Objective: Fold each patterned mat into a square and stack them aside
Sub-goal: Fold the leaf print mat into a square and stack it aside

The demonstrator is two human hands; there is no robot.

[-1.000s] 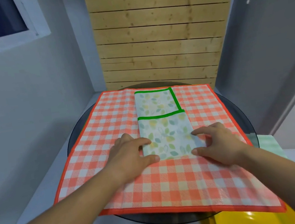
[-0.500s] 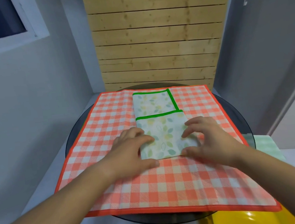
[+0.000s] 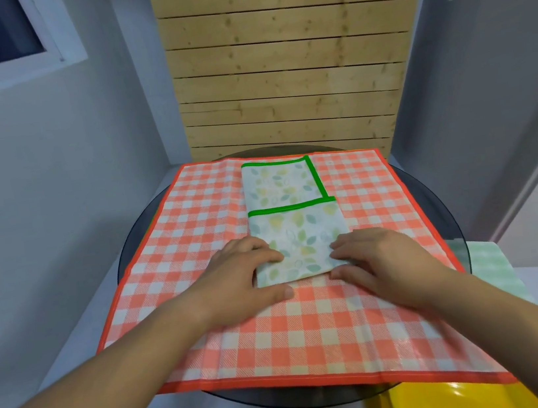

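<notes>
The round glass worktop (image 3: 438, 214) is smaller than the orange checked mat (image 3: 196, 235) spread over it, and the mat's near edge overhangs. A pull toward the body could drag everything off. At its centre lies the half-folded leaf mat (image 3: 299, 230), layers offset. The left hand (image 3: 240, 277) and right hand (image 3: 382, 257) press its near corners with flat fingers, gripping nothing — once released, the crease may spring open.

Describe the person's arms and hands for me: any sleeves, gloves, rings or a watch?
The left hand and right hand wear no gloves, and no ring shows on the visible fingers. The left forearm and right forearm show no sleeve, watch or band up to the frame edge.
</notes>
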